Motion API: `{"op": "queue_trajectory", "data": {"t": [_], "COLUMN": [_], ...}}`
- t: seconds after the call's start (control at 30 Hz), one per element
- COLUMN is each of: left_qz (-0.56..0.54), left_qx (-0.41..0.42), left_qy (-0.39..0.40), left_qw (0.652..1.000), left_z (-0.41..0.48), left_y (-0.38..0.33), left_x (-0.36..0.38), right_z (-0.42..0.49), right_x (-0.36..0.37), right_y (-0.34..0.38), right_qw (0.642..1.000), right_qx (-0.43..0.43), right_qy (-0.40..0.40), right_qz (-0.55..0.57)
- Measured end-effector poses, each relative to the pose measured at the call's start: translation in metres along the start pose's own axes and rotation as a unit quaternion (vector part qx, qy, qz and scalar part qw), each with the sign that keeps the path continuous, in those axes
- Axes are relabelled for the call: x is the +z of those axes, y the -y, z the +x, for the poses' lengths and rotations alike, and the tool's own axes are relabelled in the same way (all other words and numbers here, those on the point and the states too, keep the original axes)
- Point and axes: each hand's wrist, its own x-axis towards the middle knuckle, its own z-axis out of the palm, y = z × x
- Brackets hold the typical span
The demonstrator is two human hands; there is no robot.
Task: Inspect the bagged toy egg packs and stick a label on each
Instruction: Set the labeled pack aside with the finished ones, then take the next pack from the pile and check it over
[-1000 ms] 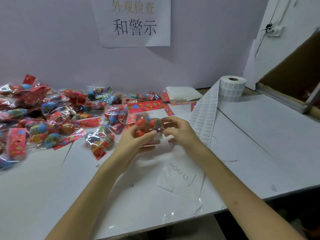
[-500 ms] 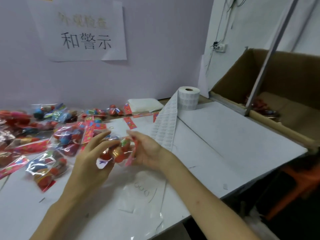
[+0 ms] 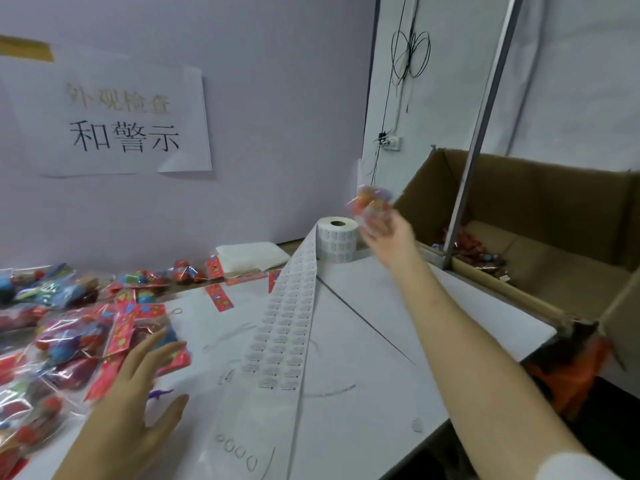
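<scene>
My right hand (image 3: 389,237) is stretched out toward the far right and holds a blurred bagged toy egg pack (image 3: 372,202) at its fingertips, in the air above the label roll (image 3: 337,239) and next to the cardboard box (image 3: 540,289). My left hand (image 3: 138,410) hovers open, fingers spread, at the edge of the pile of bagged egg packs (image 3: 69,327) on the left of the white table (image 3: 415,323). An unrolled strip of labels (image 3: 287,323) runs from the roll toward me.
The open cardboard box at the right holds several packs (image 3: 474,249). A slanted metal pole (image 3: 479,133) crosses in front of it. A stack of clear bags (image 3: 251,256) lies by the wall. The table's edge runs diagonally at right.
My right hand has carried the pack away from in front of me, up and right toward the box. My left hand has let go of it and moved down-left to the pile.
</scene>
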Motion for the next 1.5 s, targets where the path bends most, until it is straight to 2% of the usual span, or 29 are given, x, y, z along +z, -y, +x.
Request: {"op": "queue_trajectory", "data": {"t": [0.03,0.07,0.13,0.27,0.37,0.53,0.63,0.7,0.77,0.83,0.97,1.1,1.2,1.3,1.4,1.5], "left_qz": [0.002,0.006,0.015,0.035,0.04,0.061,0.091,0.112,0.122,0.17,0.229,0.19,0.179,0.122,-0.029,-0.154], "left_qx": [-0.004,-0.008,-0.008,0.027,0.0,-0.017,-0.076,-0.138,-0.177,-0.165,-0.154,-0.144,-0.118,-0.085,-0.125,-0.168], "left_qy": [0.002,0.004,0.003,-0.005,-0.022,-0.083,-0.11,-0.09,-0.026,0.027,0.055,0.03,0.013,-0.041,-0.094,-0.126], "left_qw": [1.0,1.0,1.0,0.999,0.999,0.995,0.987,0.98,0.976,0.971,0.96,0.971,0.977,0.988,0.987,0.966], "left_z": [0.0,0.0,-0.001,-0.006,-0.008,-0.006,-0.006,-0.005,-0.007,-0.008,-0.01,-0.008,-0.008,-0.007,-0.004,-0.001], "left_y": [0.0,0.001,0.001,-0.003,-0.005,-0.006,-0.002,0.005,0.009,0.01,0.009,0.012,0.011,0.003,-0.002,-0.003], "left_x": [0.0,0.001,0.0,-0.004,-0.01,-0.022,-0.024,-0.025,-0.028,-0.029,-0.028,-0.035,-0.035,-0.027,-0.024,-0.026], "right_z": [0.01,0.018,0.018,-0.016,-0.045,-0.086,-0.106,-0.112,-0.115,-0.118,-0.124,-0.132,-0.134,-0.133,-0.132,-0.132], "right_x": [-0.008,-0.014,-0.017,0.001,0.019,0.057,0.065,0.062,0.056,0.053,0.056,0.059,0.058,0.056,0.058,0.059], "right_y": [0.011,0.015,0.004,-0.053,-0.096,-0.157,-0.184,-0.192,-0.196,-0.198,-0.206,-0.214,-0.219,-0.218,-0.214,-0.209], "right_qw": [0.996,0.992,0.985,0.981,0.973,0.966,0.944,0.916,0.889,0.876,0.84,0.782,0.76,0.76,0.781,0.81], "right_qx": [-0.005,0.004,0.034,0.08,0.101,0.043,0.006,-0.025,-0.053,-0.06,-0.089,-0.109,-0.106,-0.116,-0.125,-0.094], "right_qy": [-0.08,-0.127,-0.143,-0.07,-0.055,-0.011,0.021,0.044,0.07,0.083,0.129,0.205,0.235,0.237,0.232,0.265], "right_qz": [0.034,0.012,-0.096,-0.162,-0.201,-0.254,-0.33,-0.399,-0.449,-0.471,-0.519,-0.578,-0.597,-0.594,-0.567,-0.515]}}
